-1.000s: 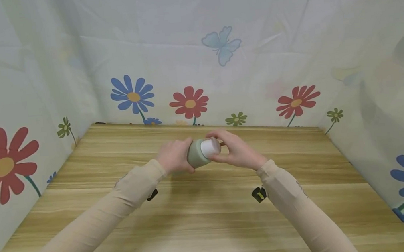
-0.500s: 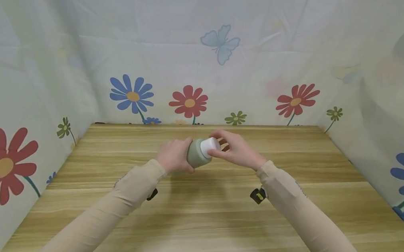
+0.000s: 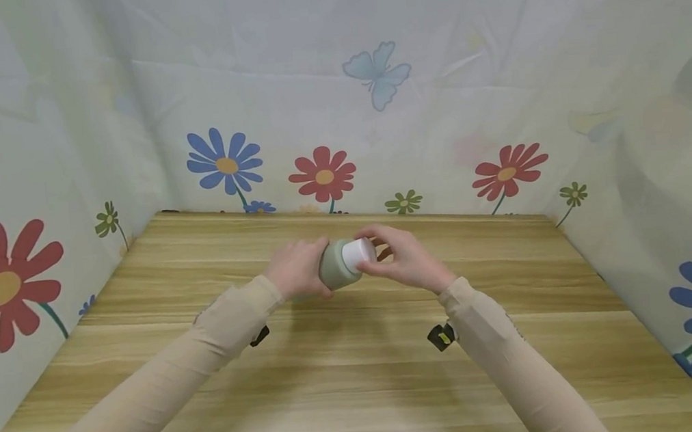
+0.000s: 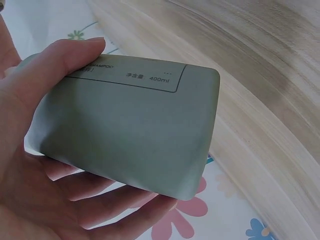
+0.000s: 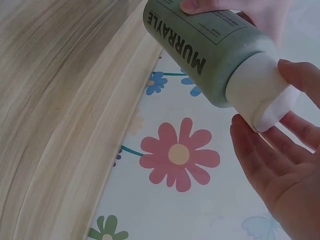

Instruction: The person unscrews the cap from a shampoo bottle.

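Observation:
A grey-green shampoo bottle (image 3: 337,266) with a white cap (image 3: 358,254) is held tilted above the wooden table, its cap end toward the right. My left hand (image 3: 295,268) grips the body, thumb along one side and fingers beneath, as the left wrist view shows on the bottle (image 4: 130,125). Around the white cap (image 5: 257,87) my right hand (image 5: 280,160) curls, with the thumb on one side and fingertips on the other. The cap sits on the bottle's neck. Dark lettering reads MURRAYLE on the side, and the label says 400ml.
A wood-grain table (image 3: 336,381) lies under both arms. White cloth (image 3: 283,57) printed with flowers and butterflies hangs behind it and along both sides. Each sleeve carries a small dark device (image 3: 441,337) at the wrist.
The right thumb and fingers have shifted slightly around the cap. The left hand and the bottle have stayed almost still.

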Motion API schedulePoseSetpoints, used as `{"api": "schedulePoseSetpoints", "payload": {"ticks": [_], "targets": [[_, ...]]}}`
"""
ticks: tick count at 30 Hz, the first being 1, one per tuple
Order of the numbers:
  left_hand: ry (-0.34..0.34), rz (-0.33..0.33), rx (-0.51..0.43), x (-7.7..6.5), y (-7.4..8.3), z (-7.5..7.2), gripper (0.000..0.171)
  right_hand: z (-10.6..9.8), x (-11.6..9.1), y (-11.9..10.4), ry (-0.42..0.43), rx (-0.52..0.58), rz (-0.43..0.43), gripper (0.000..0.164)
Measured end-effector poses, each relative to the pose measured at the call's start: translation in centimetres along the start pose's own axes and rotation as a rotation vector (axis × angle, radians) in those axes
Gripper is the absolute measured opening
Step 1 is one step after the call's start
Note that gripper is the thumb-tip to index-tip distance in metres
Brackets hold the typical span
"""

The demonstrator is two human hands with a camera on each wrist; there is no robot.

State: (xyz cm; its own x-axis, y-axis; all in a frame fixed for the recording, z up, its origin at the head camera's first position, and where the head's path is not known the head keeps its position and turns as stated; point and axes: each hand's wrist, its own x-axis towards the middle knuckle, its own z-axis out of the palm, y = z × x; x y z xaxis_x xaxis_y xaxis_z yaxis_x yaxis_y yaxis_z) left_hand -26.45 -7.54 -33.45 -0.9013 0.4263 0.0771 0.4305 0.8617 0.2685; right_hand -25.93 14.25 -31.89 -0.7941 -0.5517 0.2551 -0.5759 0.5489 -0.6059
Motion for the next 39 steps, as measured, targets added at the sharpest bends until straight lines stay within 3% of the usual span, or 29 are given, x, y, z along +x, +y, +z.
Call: {"api": "schedulePoseSetpoints", "payload": {"ticks": [10, 17, 26, 39], "targets": [[-0.010, 0.001, 0.001, -0.03, 0.00, 0.24, 0.074, 0.08, -0.20, 0.23, -0.004, -0.023, -0.073, 0.049], [-0.014, -0.008, -0.009, 0.07, 0.04, 0.25, 0.073, -0.05, -0.33, 0.16, -0.005, 0.044, 0.007, 0.063], [-0.013, -0.002, -0.009, 0.10, -0.04, 0.28, 0.072, -0.08, -0.42, 0.32, -0.011, 0.029, 0.078, 0.051], [-0.012, 0.014, -0.009, 0.11, -0.12, 0.23, 0.072, -0.12, -0.38, 0.75, -0.005, -0.042, -0.058, 0.049]]}}
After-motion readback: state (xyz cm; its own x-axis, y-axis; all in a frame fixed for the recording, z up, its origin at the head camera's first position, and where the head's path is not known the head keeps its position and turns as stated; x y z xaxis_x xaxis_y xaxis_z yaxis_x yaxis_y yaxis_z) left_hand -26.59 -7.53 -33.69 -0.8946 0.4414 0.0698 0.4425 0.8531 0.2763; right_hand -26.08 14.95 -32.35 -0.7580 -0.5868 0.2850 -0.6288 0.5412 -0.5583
